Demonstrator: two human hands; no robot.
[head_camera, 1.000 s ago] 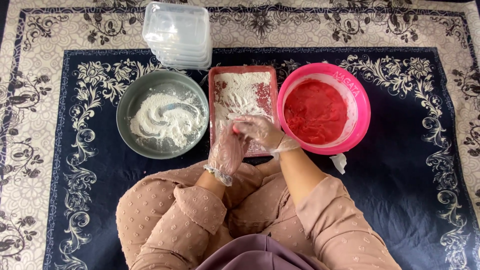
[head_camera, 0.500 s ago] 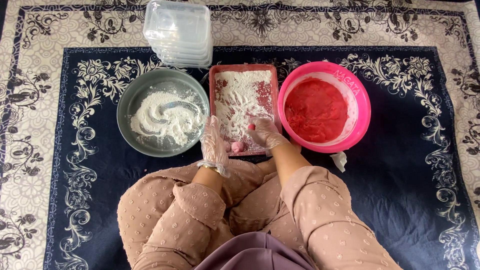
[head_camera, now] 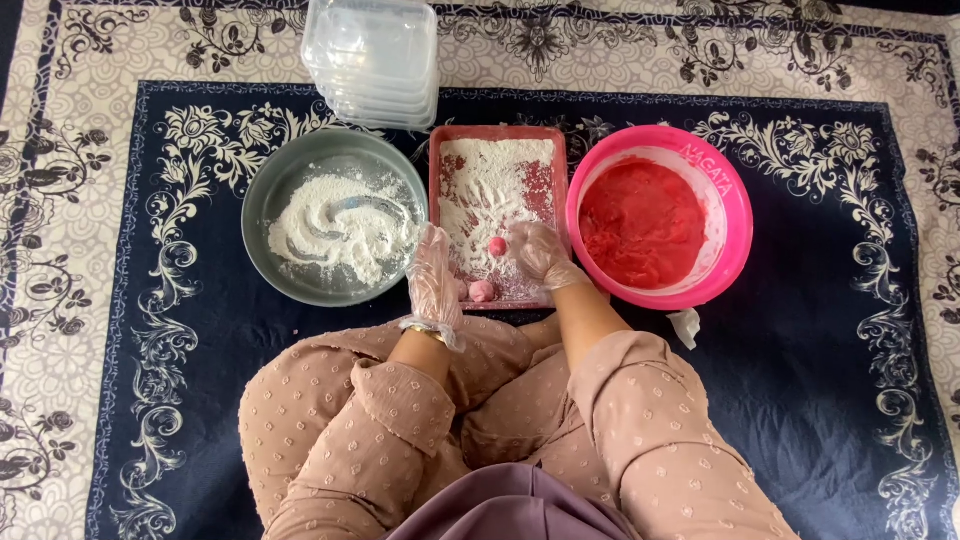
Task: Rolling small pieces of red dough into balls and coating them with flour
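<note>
**Ana:** While both hands hover over the red rectangular tray dusted with white flour (head_camera: 545, 160), which one has the small pink dough ball (head_camera: 497, 246)?

**Bea:** Neither grips it, as far as I can see. The right hand (head_camera: 541, 254), in a thin clear plastic glove, sits just beside the ball with its fingers loosely curled toward it; whether they touch it I cannot tell. The left hand (head_camera: 436, 275), gloved the same way, is spread flat and slack at the tray's near left corner, grasping nothing.

**Ana:** Only one ball?

**Bea:** A second pink dough ball (head_camera: 482, 291) lies at the tray's near edge, between the two hands.

**Ana:** How would they handle?

**Bea:** Soft and light, I'd judge, and sticky where bare, which the flour coat cures. A squeeze would dent them, so cupped fingertips around the sides, or rolling under the palm, suits better than pinching.

**Ana:** And around the tray?

**Bea:** Touching its right side, a round pink plastic bowl of wet red paste (head_camera: 735, 190). To its left, a round grey metal bowl of white flour (head_camera: 265, 200). Beyond the far edge, a stack of clear plastic lidded containers (head_camera: 375, 60). Everything rests on a dark blue floral-patterned rug (head_camera: 830, 400).
</note>
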